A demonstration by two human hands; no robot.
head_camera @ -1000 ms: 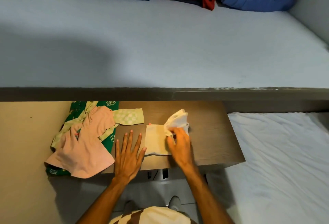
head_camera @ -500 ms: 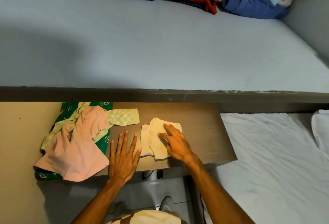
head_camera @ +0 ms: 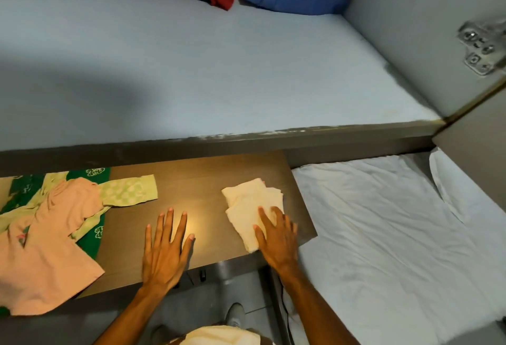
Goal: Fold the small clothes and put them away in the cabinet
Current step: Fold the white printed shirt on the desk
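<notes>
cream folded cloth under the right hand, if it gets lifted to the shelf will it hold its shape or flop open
The cream cloth looks thin and soft, so it would probably sag and go limp if lifted by one edge. Its layers sit loosely offset, so the fold may well slip open unless held from both sides. It probably weighs little: the right hand lies flat on it, and it would likely slide easily on the smooth table.

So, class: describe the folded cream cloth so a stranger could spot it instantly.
Start at the brown wooden tabletop below the grey cabinet shelf. Near its right end lies the cream cloth, under the right hand. Unlike the loose pink, green and checked clothes at the left, it is pale, plain and folded.
</notes>
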